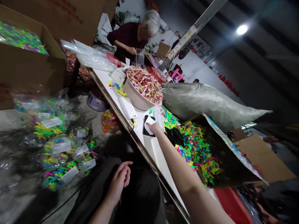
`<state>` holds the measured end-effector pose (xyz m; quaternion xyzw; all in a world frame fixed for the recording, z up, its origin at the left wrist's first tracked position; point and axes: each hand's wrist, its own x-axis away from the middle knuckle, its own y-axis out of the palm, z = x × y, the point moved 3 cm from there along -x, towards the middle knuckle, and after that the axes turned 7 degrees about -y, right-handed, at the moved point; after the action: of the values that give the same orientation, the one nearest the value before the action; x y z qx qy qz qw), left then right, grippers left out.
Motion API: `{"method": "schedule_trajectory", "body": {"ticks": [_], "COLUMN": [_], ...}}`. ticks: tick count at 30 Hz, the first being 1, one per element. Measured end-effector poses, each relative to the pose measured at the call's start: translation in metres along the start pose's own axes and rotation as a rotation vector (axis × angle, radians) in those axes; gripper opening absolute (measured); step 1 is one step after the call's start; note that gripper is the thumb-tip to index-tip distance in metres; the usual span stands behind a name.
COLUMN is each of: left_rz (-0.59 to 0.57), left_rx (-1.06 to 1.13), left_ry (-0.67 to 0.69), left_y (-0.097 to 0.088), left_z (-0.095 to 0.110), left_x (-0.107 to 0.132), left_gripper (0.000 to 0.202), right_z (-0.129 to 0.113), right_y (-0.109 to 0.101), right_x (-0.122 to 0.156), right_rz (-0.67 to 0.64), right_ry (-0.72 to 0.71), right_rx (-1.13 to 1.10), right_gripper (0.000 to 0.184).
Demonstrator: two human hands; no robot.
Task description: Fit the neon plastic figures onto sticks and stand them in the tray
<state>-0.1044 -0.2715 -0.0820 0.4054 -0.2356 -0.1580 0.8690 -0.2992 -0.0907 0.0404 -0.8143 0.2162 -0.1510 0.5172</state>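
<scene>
My right hand (154,128) reaches across the white table and pinches a white paper slip (149,125). Under the slip lies a black phone-like slab (146,132), partly covered. My left hand (120,177) hovers over my dark-trousered lap, its fingers loosely bent and one stretched out, with nothing visible in it. Beside the right hand are a clear plastic packet (159,119) and a black cloth-like item (175,136). A white power bank (128,108) with a black cable lies just beyond.
A large basin (140,100) of wrapped sweets stands farther along the table. To the right, a tipped carton (226,160) spills colourful small plastic toys (197,146). Filled bags (61,148) lie on the floor at left, near a cardboard box (28,71). Another person (127,37) handles a clear bag.
</scene>
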Motion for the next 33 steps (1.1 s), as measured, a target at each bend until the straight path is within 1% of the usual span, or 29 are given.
{"method": "schedule_trajectory", "body": {"ticks": [2,4,8,10,12,14,16,17,19,20,21,22,23,24,25,27,29,30,31,33], "left_rz": [-0.011,-0.017,-0.009,0.011,0.044,0.054,0.034,0.021,0.023,0.033,0.039,0.036,0.015,-0.03,-0.093,-0.224,-0.293,-0.307,-0.314,-0.33], "left_rx": [-0.011,-0.023,-0.08,-0.134,-0.183,-0.208,-0.213,-0.212,-0.201,-0.187,-0.165,-0.138,-0.114,-0.1,-0.101,-0.145,-0.23,-0.294,-0.373,-0.556], "left_ry": [-0.001,0.004,0.03,0.034,0.035,0.054,0.084,0.094,0.115,0.134,0.157,0.185,0.209,0.215,0.201,0.133,0.076,0.075,0.095,0.168], "left_y": [0.001,0.002,0.003,0.003,0.002,0.002,0.002,0.002,0.006,0.01,0.016,0.025,0.036,0.049,0.063,0.091,0.11,0.116,0.119,0.123], "left_z": [-0.002,-0.003,-0.001,0.0,0.0,0.001,0.003,0.004,0.007,0.008,0.009,0.009,0.007,0.002,-0.006,-0.027,-0.051,-0.06,-0.067,-0.074], "left_x": [0.0,0.0,0.001,0.001,0.001,-0.001,-0.003,-0.004,-0.003,0.0,0.003,0.009,0.016,0.024,0.033,0.051,0.065,0.069,0.071,0.071], "left_gripper": [0.029,0.029,0.028,0.028,0.029,0.029,0.027,0.027,0.027,0.028,0.03,0.032,0.035,0.038,0.041,0.045,0.047,0.048,0.049,0.052], "right_z": [-0.004,-0.009,-0.021,-0.028,-0.034,-0.039,-0.038,-0.033,-0.015,-0.002,0.015,0.033,0.053,0.072,0.089,0.119,0.14,0.148,0.156,0.173], "right_y": [0.007,0.014,0.025,0.027,0.024,0.015,0.001,-0.006,-0.017,-0.021,-0.023,-0.023,-0.024,-0.023,-0.024,-0.028,-0.033,-0.037,-0.041,-0.052], "right_x": [0.007,0.017,0.031,0.033,0.035,0.044,0.065,0.081,0.126,0.151,0.178,0.204,0.229,0.252,0.272,0.302,0.319,0.323,0.325,0.32], "right_rz": [0.03,0.072,0.224,0.273,0.313,0.379,0.447,0.462,0.43,0.365,0.272,0.172,0.079,-0.002,-0.04,-0.034,0.036,0.058,0.07,0.1], "right_ry": [-0.018,-0.047,-0.167,-0.181,-0.181,-0.217,-0.32,-0.396,-0.564,-0.639,-0.684,-0.692,-0.673,-0.634,-0.579,-0.442,-0.297,-0.239,-0.193,-0.124], "right_rx": [0.057,0.106,0.198,0.173,0.115,0.048,-0.036,-0.093,-0.243,-0.333,-0.415,-0.485,-0.539,-0.588,-0.661,-0.804,-0.902,-0.931,-0.95,-0.934], "right_gripper": [0.079,0.08,0.063,0.055,0.051,0.047,0.043,0.041,0.036,0.034,0.032,0.029,0.025,0.022,0.021,0.026,0.028,0.027,0.026,0.025]}}
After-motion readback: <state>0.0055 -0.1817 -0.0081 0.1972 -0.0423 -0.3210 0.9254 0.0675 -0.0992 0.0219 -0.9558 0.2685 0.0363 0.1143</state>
